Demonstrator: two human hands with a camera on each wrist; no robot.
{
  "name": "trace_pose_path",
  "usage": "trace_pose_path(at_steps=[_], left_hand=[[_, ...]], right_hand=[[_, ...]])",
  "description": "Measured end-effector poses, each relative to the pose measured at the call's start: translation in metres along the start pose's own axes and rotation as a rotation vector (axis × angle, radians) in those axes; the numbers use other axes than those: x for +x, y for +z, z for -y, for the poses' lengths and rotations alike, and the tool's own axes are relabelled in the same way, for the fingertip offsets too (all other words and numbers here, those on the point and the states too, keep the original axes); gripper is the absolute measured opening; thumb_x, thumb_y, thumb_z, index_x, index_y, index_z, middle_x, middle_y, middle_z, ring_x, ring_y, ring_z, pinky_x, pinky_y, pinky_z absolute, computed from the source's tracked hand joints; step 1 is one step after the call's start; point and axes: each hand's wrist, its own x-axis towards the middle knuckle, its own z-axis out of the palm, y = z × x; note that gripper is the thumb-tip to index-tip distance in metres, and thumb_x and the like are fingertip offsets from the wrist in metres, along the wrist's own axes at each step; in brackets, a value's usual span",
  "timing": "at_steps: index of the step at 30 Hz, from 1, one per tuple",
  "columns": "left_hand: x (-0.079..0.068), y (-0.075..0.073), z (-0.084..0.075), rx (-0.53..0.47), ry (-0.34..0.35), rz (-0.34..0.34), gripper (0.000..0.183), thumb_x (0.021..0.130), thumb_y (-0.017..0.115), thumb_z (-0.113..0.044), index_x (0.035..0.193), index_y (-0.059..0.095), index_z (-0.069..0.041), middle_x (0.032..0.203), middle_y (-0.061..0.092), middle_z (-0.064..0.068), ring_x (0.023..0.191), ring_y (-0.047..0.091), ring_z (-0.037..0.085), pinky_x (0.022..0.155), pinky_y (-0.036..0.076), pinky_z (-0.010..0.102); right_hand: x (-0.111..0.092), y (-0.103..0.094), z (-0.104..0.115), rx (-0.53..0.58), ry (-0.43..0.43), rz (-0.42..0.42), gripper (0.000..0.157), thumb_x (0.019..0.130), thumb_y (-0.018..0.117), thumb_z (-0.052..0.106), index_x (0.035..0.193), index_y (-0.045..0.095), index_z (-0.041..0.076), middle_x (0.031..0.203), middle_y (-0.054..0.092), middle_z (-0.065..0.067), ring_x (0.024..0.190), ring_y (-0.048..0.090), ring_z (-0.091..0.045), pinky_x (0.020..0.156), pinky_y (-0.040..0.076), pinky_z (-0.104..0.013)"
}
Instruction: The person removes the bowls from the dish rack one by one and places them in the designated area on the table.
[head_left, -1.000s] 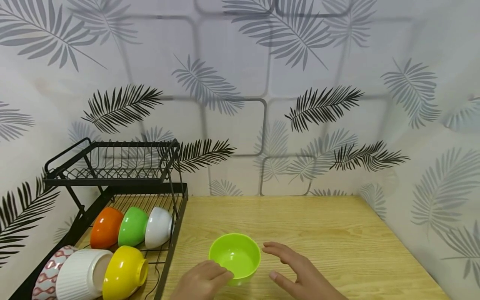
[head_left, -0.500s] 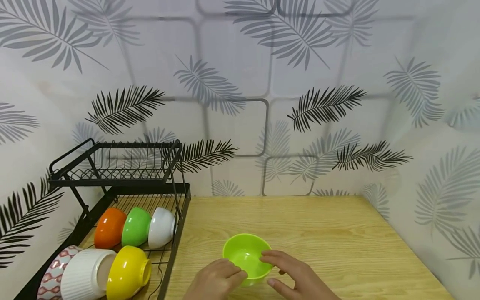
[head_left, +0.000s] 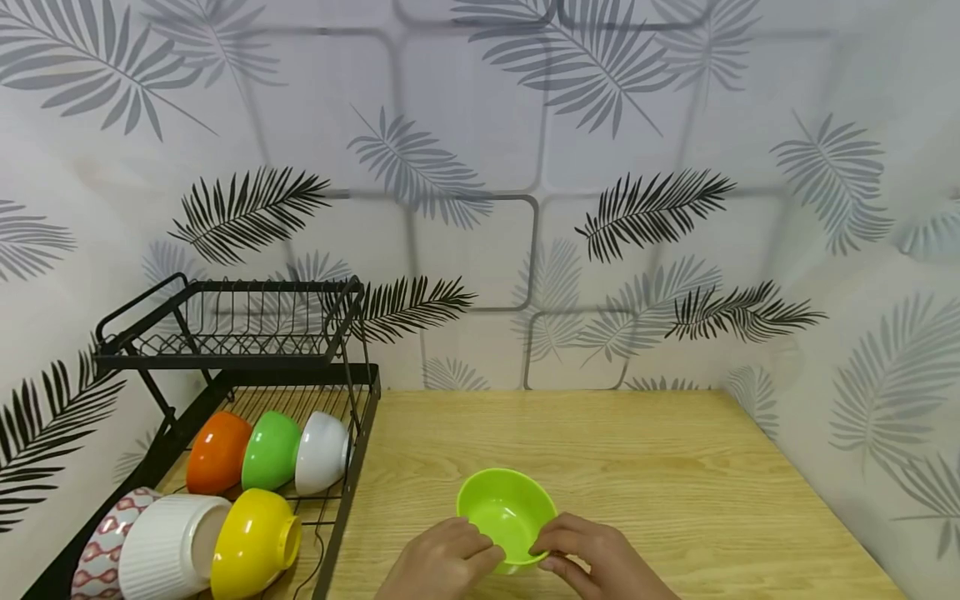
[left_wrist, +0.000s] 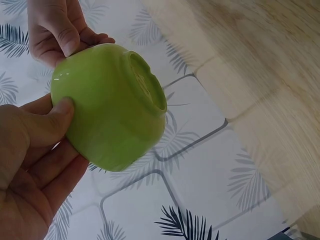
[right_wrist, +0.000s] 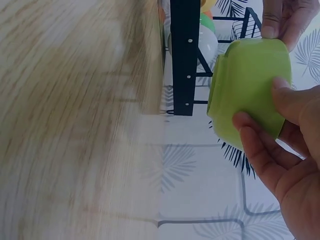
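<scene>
A lime-green bowl (head_left: pixel 507 508), its inside facing up toward the head camera, is held between both hands above the wooden table. My left hand (head_left: pixel 447 560) pinches its left rim, thumb (left_wrist: pixel 62 112) on the outer wall and the other fingers over the rim. On the near right side my right hand (head_left: pixel 592 557) grips the rim, with the thumb and a finger on the outer wall in the right wrist view. The bowl's foot ring (left_wrist: pixel 147 82) shows in the left wrist view, held off the tabletop.
A black two-tier dish rack (head_left: pixel 232 362) stands at left. Its lower tier holds an orange bowl (head_left: pixel 217 454), a green bowl (head_left: pixel 270 450), a white bowl (head_left: pixel 321 454), a yellow bowl (head_left: pixel 251 546), a ribbed white bowl (head_left: pixel 161 546) and a red-patterned bowl (head_left: pixel 108 546). Leaf-print wall behind.
The right hand has come in from the right, apart from the bowl at first, and now grips its rim. The bowl and left hand have shifted right in the head view.
</scene>
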Motion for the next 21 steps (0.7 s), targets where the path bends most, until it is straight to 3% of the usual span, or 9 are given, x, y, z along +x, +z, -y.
trace_pose_path(at_steps=[10, 16, 21], left_hand=[[0.001, -0.003, -0.003, -0.052, -0.058, 0.063, 0.037, 0.088, 0.063, -0.050, 0.091, 0.076, -0.016, 0.083, 0.066, -0.009, 0.077, 0.058, 0.001, 0.078, 0.051, 0.016], [-0.001, -0.003, -0.004, -0.094, -0.093, 0.022, 0.036, 0.087, 0.063, -0.049, 0.091, 0.076, -0.016, 0.084, 0.066, -0.010, 0.079, 0.059, 0.001, 0.077, 0.051, 0.014], [-0.003, -0.007, -0.002, -0.095, -0.095, -0.027, 0.017, 0.084, 0.073, -0.030, 0.093, 0.076, -0.015, 0.090, 0.068, -0.009, 0.085, 0.063, 0.005, 0.077, 0.053, 0.015]], right_hand=[[-0.002, 0.003, -0.001, -0.035, -0.075, -0.065, 0.023, 0.081, 0.072, 0.001, 0.100, 0.071, 0.013, 0.098, 0.069, 0.000, 0.087, 0.066, -0.009, 0.077, 0.051, -0.010], [-0.004, 0.006, -0.003, -0.053, -0.106, -0.116, 0.026, 0.078, 0.074, 0.000, 0.100, 0.071, 0.013, 0.099, 0.069, 0.000, 0.087, 0.067, -0.011, 0.078, 0.051, -0.010], [-0.004, 0.012, -0.009, -0.118, -0.202, -0.182, 0.021, 0.079, 0.075, 0.004, 0.099, 0.072, 0.011, 0.097, 0.069, -0.003, 0.085, 0.068, -0.014, 0.078, 0.052, -0.011]])
